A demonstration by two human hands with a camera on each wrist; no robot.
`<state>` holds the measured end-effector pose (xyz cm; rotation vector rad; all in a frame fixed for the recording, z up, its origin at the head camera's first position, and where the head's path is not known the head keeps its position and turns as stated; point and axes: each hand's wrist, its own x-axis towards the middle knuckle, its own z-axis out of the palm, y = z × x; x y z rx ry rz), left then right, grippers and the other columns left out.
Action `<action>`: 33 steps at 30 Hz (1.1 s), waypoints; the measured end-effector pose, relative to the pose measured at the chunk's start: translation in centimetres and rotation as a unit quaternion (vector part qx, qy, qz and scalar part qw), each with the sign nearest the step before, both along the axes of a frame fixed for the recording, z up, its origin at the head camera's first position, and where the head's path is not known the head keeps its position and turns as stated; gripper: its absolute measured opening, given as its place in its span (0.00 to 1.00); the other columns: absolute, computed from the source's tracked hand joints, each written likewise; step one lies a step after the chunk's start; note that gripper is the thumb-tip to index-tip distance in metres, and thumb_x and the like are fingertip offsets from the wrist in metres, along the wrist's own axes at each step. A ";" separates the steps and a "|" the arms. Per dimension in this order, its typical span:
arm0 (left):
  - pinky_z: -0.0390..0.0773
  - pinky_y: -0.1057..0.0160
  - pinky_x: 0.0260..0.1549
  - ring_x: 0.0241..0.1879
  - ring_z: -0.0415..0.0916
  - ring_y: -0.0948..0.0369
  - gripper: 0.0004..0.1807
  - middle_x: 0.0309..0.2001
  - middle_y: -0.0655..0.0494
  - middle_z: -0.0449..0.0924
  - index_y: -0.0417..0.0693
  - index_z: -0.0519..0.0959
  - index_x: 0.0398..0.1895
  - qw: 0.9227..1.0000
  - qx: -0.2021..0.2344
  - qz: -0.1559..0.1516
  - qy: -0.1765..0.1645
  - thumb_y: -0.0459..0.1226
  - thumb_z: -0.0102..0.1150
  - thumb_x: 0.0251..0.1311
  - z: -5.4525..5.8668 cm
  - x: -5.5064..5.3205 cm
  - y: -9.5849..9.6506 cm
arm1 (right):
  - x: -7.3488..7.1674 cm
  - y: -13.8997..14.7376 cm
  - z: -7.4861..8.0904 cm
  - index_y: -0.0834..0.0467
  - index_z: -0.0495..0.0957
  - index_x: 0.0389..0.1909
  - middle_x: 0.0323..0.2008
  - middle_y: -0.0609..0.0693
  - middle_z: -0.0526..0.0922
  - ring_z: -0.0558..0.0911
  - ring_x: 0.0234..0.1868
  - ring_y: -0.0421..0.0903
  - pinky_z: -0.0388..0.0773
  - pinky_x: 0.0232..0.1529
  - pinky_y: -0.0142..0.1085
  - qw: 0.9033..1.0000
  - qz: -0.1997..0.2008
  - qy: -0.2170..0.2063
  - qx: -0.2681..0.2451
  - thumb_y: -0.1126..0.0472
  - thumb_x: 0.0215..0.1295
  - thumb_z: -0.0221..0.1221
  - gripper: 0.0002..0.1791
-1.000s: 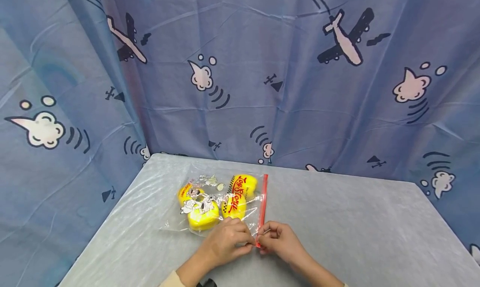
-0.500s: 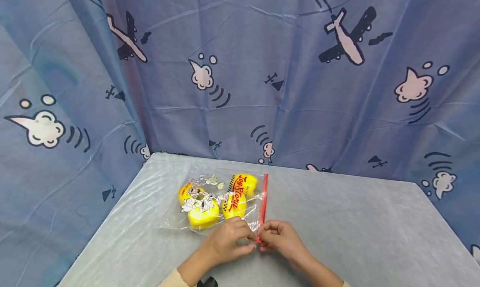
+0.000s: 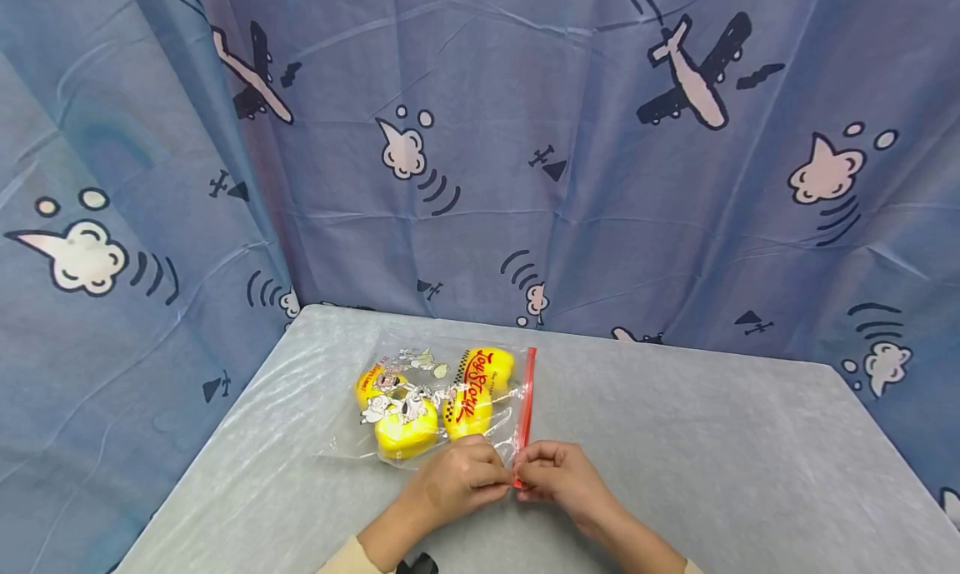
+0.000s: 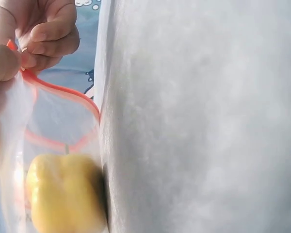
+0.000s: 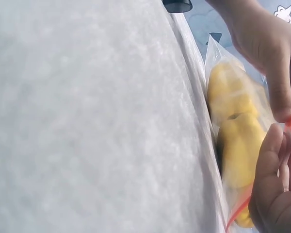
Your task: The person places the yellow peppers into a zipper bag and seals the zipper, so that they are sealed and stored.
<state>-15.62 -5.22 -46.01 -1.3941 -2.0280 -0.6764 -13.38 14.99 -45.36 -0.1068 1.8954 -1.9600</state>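
Note:
A clear zip bag (image 3: 441, 359) printed with cartoon figures and red lettering lies on the table, its red zip strip (image 3: 527, 391) facing right. Several yellow bell peppers (image 3: 406, 434) are inside it. At the near corner of the strip, my left hand (image 3: 457, 481) pinches the bag's edge between thumb and fingers. Right beside it, my right hand (image 3: 562, 481) pinches the strip's end, fingers curled. In the left wrist view, the two red edges (image 4: 63, 92) stand apart below the fingers, with one pepper (image 4: 65, 194) behind the film. The fingertips partly hide the strip's end.
A pale grey cloth covers the table (image 3: 675, 457). Blue curtains (image 3: 465, 249) with an aeroplane print hang behind and at both sides. A small black object (image 3: 420, 564) shows at the near edge by the left forearm.
The near end of the red strip has shifted slightly away from me. My left fingertips have drawn together against the strip's end. The bag and peppers otherwise lie as before.

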 end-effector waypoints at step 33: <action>0.73 0.79 0.38 0.31 0.74 0.69 0.06 0.28 0.67 0.81 0.54 0.86 0.29 0.999 0.016 -0.010 0.029 0.38 0.73 0.46 0.5 -0.3 0.5 | 0.0 -0.4 1.2 0.61 0.81 0.32 0.23 0.45 0.83 0.80 0.22 0.36 0.81 0.28 0.28 0.998 -0.040 -0.041 -0.010 0.66 0.59 0.59 0.03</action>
